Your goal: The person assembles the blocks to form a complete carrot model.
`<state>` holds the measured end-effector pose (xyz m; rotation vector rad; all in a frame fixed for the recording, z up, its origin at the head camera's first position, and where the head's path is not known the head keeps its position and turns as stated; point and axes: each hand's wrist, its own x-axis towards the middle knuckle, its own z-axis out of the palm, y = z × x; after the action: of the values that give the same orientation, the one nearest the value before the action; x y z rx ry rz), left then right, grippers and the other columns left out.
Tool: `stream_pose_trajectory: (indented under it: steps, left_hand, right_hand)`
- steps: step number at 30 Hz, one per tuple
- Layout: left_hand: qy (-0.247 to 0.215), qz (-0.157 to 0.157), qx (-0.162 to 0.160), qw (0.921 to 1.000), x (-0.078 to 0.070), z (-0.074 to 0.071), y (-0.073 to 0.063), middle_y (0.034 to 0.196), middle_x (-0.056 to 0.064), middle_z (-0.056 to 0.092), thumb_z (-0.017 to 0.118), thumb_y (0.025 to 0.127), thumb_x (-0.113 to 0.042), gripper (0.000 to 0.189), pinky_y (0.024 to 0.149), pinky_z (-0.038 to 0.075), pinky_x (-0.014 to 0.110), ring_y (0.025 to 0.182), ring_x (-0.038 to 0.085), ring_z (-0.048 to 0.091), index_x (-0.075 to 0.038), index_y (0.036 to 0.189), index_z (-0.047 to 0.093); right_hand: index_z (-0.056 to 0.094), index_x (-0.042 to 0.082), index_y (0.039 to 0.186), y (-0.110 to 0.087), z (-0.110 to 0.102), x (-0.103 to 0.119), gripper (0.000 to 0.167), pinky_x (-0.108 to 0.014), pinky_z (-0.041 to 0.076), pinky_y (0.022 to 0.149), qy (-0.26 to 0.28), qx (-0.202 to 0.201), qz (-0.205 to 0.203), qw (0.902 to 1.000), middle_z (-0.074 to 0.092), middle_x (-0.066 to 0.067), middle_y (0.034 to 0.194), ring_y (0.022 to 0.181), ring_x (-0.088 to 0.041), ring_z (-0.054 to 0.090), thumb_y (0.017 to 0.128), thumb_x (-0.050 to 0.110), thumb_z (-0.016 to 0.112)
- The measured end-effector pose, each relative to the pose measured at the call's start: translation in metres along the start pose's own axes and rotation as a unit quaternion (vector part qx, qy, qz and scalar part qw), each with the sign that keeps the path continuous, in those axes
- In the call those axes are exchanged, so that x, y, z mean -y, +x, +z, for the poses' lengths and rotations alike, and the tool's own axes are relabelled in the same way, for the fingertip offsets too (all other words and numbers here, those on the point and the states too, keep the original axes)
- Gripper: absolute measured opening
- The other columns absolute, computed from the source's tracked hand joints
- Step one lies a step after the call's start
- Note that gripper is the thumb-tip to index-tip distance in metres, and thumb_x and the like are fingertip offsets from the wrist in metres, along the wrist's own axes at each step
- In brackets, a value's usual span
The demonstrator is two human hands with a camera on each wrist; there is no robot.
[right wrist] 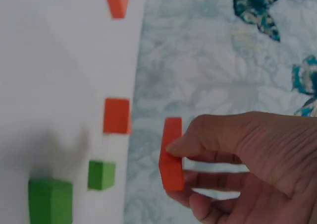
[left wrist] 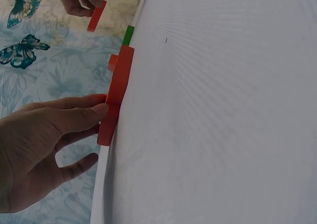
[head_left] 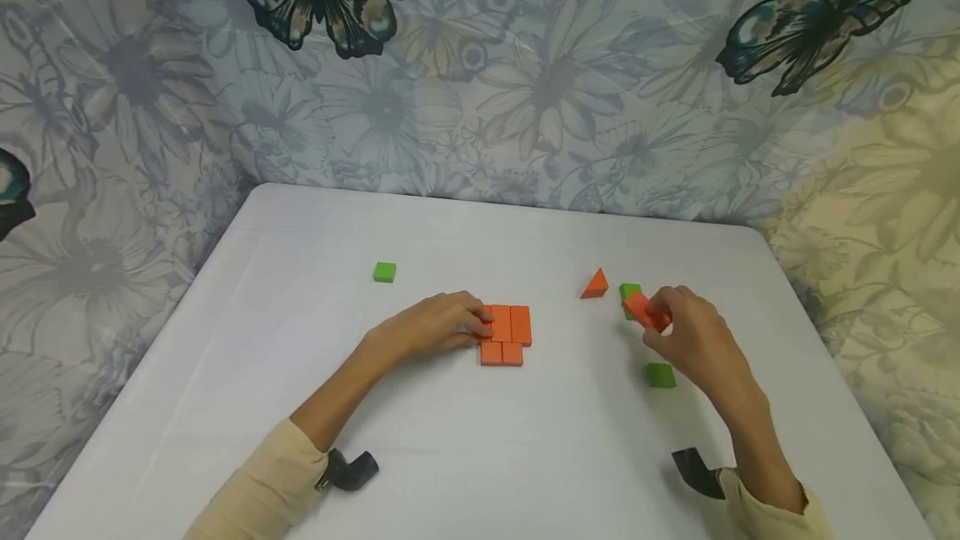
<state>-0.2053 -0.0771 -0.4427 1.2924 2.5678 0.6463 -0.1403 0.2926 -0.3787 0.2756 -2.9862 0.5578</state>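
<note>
On the white table (head_left: 465, 448) there is one orange group (head_left: 502, 325), made of flat blocks set side by side, and I take it as the landmark. Its near row has two small blocks (head_left: 512, 354). In its far row I count two long blocks (head_left: 521, 326) clearly, and a strip of one more shows at the left, but the fingers cover most of it.

The left hand (head_left: 431, 323) is at the left end of the group; its thumb and fingers are closed lightly on this end, with a small gap between them. The right hand (head_left: 697, 336) is to the right of the group, raised above the table. It pinches one orange block, the held block (head_left: 637, 307), between the thumb and the fingers.

There is one orange triangle (head_left: 596, 284), to the right of the group and a little farther away. The green blocks are three: the first (head_left: 385, 272) is left of the group and farther, the second (head_left: 628, 290) is to its right, partly hidden by the held block, and the third (head_left: 661, 375) is also right, slightly nearer.

Behind the group, beyond the table, hangs a flowered cloth (head_left: 555, 98). Two sleeves (head_left: 258, 486) are beige.
</note>
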Motion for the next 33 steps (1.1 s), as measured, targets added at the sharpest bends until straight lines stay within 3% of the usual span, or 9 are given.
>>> stream_pose_trajectory:
  steps: [9, 17, 22, 26, 33]
  left_hand:
    - [0.001, -0.008, 0.001, 1.0, 0.0, 0.001, 0.001, 0.135, 0.0, 0.071, 0.075, 0.098, -0.018, 0.027, 0.118, 0.05, 0.04, 0.135, 0.019, 0.061, -0.019, 0.124, 0.079]
    - [0.002, -0.008, 0.001, 1.0, 0.0, 0.0, 0.0, 0.135, 0.001, 0.072, 0.075, 0.097, -0.017, 0.027, 0.118, 0.05, 0.039, 0.134, 0.02, 0.062, -0.018, 0.124, 0.079]
    - [-0.002, -0.006, 0.0, 1.0, 0.001, 0.001, 0.0, 0.135, 0.001, 0.072, 0.074, 0.098, -0.017, 0.026, 0.117, 0.05, 0.038, 0.134, 0.02, 0.062, -0.018, 0.123, 0.079]
    - [-0.002, -0.003, -0.002, 1.0, 0.002, 0.001, 0.0, 0.135, 0.0, 0.071, 0.074, 0.098, -0.017, 0.026, 0.117, 0.05, 0.038, 0.134, 0.019, 0.062, -0.018, 0.123, 0.079]
    - [0.003, -0.003, 0.0, 1.0, 0.001, 0.001, 0.0, 0.135, 0.0, 0.071, 0.074, 0.098, -0.019, 0.026, 0.117, 0.05, 0.038, 0.135, 0.019, 0.061, -0.019, 0.124, 0.079]
  right_hand:
    - [0.072, 0.01, 0.099, 0.0, 0.014, 0.047, 0.03, -0.025, 0.053, 0.068, -0.021, 0.063, -0.127, 0.9897, 0.068, 0.002, 0.089, 0.081, -0.014, 0.059, 0.076, -0.002, 0.087]
    - [0.072, 0.016, 0.095, 0.0, 0.038, 0.073, 0.027, -0.023, 0.056, 0.073, -0.009, 0.108, -0.234, 0.9663, 0.066, 0.008, 0.088, 0.084, -0.011, 0.061, 0.078, 0.001, 0.087]
    - [0.073, 0.016, 0.097, -0.001, 0.056, 0.085, 0.025, -0.024, 0.058, 0.077, 0.008, 0.14, -0.269, 0.9529, 0.068, 0.008, 0.089, 0.085, -0.01, 0.061, 0.081, 0.006, 0.087]
    - [0.073, 0.016, 0.096, -0.001, 0.073, 0.092, 0.022, -0.025, 0.058, 0.079, 0.01, 0.132, -0.296, 0.9461, 0.07, 0.008, 0.091, 0.086, -0.008, 0.061, 0.081, 0.008, 0.087]
    - [0.073, 0.014, 0.099, -0.006, 0.094, 0.094, 0.023, -0.027, 0.057, 0.082, -0.022, 0.08, -0.34, 0.9367, 0.071, 0.005, 0.102, 0.097, -0.012, 0.061, 0.082, 0.01, 0.088]
